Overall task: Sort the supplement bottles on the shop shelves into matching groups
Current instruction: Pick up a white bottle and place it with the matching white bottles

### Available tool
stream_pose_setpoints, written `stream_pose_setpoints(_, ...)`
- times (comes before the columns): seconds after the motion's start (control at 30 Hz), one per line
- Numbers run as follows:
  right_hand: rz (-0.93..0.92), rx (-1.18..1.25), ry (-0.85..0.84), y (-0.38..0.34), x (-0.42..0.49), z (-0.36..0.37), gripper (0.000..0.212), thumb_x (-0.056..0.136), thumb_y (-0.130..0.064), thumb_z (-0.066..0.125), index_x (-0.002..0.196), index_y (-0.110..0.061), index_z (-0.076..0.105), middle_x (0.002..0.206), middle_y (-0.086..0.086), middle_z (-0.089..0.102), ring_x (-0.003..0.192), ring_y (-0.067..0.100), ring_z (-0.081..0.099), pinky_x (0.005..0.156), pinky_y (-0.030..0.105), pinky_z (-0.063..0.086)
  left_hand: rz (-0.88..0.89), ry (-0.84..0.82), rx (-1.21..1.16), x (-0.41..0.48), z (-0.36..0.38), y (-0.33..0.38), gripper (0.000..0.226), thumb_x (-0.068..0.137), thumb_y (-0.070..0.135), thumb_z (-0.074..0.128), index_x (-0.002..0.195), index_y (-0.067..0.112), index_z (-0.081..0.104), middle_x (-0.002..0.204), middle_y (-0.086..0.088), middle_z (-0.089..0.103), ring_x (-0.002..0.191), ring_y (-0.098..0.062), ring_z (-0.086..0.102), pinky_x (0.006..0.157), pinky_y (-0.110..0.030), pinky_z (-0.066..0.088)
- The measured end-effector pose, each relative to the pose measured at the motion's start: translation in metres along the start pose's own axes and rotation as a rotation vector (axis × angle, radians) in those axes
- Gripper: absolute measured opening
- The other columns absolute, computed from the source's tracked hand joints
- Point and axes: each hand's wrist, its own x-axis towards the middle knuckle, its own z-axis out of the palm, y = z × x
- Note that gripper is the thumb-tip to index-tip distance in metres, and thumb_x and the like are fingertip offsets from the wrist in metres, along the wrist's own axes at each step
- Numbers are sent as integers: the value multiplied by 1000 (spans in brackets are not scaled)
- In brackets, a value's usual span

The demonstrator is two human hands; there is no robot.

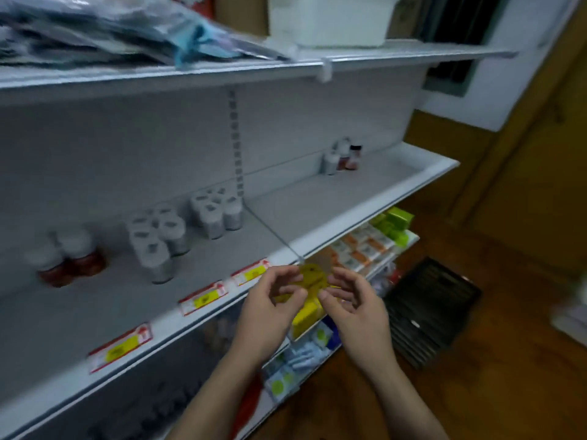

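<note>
2 curled hands (pixel 273 309) (pixel 355 309) on yellow tag (pixel 313 277)

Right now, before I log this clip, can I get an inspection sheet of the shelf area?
Surface: grey middle shelf, with price tags along its front edge.
Job's things: red-brown bottles at the left; white-capped bottles beside them; a second cluster further along; a small mixed group at the back right.
Clutter: plastic packets and a white tub on the top shelf; boxes on the lower shelf.
Grips: left hand and right hand both pinch a yellow item, too blurred to identify.
Cables: nothing seen.
Surroundings: black crate on a wooden floor.
</note>
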Motion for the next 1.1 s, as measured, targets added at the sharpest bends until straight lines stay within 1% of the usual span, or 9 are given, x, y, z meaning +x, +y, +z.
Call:
stream_pose_setpoints(0.13,22,-12,137,8,19,-60,32,86,-12,70,114,-23,61,107,-5,66,92,-3,64,80,17,54,-9,-105,-1,29,64,0,33,84,0,68,103,26,61,107,-4,69,94,-14,65,83,-28,51)
stream_pose_setpoints(0.27,68,-31,206,20,49,-96,30,86,-16,70,114,-27,63,106,-8,67,94,-3,64,83,23,56,-38,-168,5,64,107,-6,30,85,4,68,106,26,63,105,2,70,98,-10,66,82,-27,52)
stream_pose_setpoints(0.43,81,-72,216,44,121,-135,30,86,-19,70,111,-33,61,107,-10,66,95,-1,64,84,25,56,-58,-142,-20,132,155,-25,30,85,-1,66,104,21,64,101,1,71,92,-5,67,78,-19,54)
stream_pose_setpoints(0.53,110,-115,160,56,182,-153,30,87,-22,69,112,-34,57,107,-12,65,96,0,63,82,21,56,-83,-111,-17,186,183,-35,28,86,2,66,108,19,65,104,-1,70,94,-8,66,80,-22,52)
stream_pose_setpoints(0.63,143,-126,101,64,245,-165,32,86,-20,69,115,-31,58,107,-11,65,95,-3,63,76,13,53,-80,-46,-3,237,203,-37,26,87,2,65,106,20,65,103,1,70,91,-5,66,79,-19,52)
stream_pose_setpoints(0.77,125,-113,38,75,318,-173,33,85,-16,71,114,-26,58,102,-10,65,86,-11,61,71,7,49,-103,41,32,297,220,-38,23,86,12,69,102,28,64,102,6,69,95,-9,65,81,-28,53)
stream_pose_setpoints(0.83,131,-84,-31,81,344,-177,32,86,-19,70,115,-24,58,103,-13,63,87,-12,61,72,8,49,-108,115,61,321,225,-43,26,84,8,70,100,28,64,102,2,69,94,-14,65,79,-30,54)
stream_pose_setpoints(0.97,197,25,-171,101,407,-181,29,87,-12,70,106,-30,58,104,-8,63,94,6,64,81,20,51,-152,263,168,369,231,-55,32,83,7,69,106,29,62,107,5,68,98,-15,65,83,-40,55)
stream_pose_setpoints(1.1,186,-56,-301,109,479,-182,26,87,-15,68,105,-29,57,97,-12,64,91,6,64,77,17,52,-272,376,218,421,245,-63,44,89,12,65,128,22,50,120,3,58,108,-19,59,91,-40,51)
